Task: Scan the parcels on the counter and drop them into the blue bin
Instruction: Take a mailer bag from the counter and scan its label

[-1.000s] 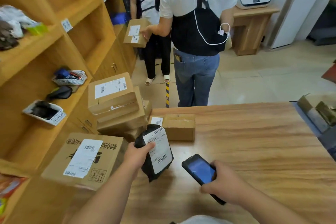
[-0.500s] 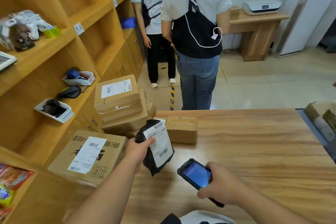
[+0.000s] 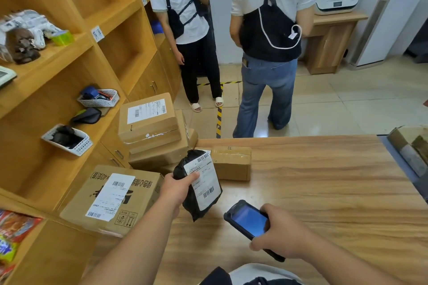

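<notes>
My left hand (image 3: pixel 177 186) grips a black plastic parcel (image 3: pixel 199 185) by its upper left side, holding it above the wooden counter (image 3: pixel 324 192) with its white barcode label facing me. My right hand (image 3: pixel 281 230) holds a black handheld scanner (image 3: pixel 249 221) with a lit blue screen, just right of and below the parcel. A small brown box (image 3: pixel 231 162) lies on the counter behind the parcel. A large labelled carton (image 3: pixel 111 199) sits at the counter's left end, with a stack of brown boxes (image 3: pixel 150 127) behind it. A blue bin edge (image 3: pixel 403 162) shows at the right.
Wooden shelves (image 3: pixel 69 53) with white baskets and sundries run along the left. Two persons (image 3: pixel 268 41) stand on the tiled floor beyond the counter. A printer (image 3: pixel 335 3) sits on a small wooden cabinet at the back right. Cardboard pieces (image 3: pixel 412 143) lie in the bin.
The view has tilted up a little. Both hands keep their hold, with the parcel and scanner in nearly the same relation. The persons behind the counter have shifted stance; the box one held is out of sight.
</notes>
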`<state>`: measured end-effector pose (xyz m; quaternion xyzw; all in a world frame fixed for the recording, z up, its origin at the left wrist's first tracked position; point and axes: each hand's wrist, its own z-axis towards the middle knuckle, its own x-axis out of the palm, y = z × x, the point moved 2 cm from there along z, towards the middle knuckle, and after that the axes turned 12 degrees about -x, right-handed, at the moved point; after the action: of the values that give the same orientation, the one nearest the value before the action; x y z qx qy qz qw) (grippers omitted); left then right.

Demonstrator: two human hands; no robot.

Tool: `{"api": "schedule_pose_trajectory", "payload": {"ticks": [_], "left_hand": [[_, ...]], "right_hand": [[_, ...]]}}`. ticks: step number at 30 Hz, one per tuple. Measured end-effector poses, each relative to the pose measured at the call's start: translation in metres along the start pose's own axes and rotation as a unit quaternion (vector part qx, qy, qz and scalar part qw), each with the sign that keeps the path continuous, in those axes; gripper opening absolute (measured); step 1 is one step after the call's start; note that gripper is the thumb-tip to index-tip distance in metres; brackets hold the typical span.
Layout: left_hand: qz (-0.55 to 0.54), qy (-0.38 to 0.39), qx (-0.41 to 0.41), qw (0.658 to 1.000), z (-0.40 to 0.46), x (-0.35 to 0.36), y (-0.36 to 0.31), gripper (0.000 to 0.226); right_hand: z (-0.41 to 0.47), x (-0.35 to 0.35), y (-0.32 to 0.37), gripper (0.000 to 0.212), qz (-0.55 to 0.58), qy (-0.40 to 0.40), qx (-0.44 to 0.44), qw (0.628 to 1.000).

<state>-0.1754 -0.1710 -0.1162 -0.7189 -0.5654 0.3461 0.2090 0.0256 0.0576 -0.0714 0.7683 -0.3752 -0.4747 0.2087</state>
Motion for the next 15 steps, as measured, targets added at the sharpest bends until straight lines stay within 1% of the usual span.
{"api": "schedule_pose_trajectory", "payload": {"ticks": [4,8,15], "left_hand": [[-0.005,0.005,0.000,1.000,-0.003,0.002,-0.001,0.052],[-0.008,0.005,0.008,1.000,-0.006,0.002,-0.001,0.052],[-0.034,0.004,-0.002,0.999,-0.025,-0.002,0.019,0.049]], "right_hand": [[-0.001,-0.001,0.001,0.070,-0.016,0.012,-0.001,1.000],[-0.005,0.001,-0.001,0.067,-0.017,0.006,0.001,1.000],[-0.013,0.005,-0.008,0.059,0.024,0.001,0.000,1.000]]}}
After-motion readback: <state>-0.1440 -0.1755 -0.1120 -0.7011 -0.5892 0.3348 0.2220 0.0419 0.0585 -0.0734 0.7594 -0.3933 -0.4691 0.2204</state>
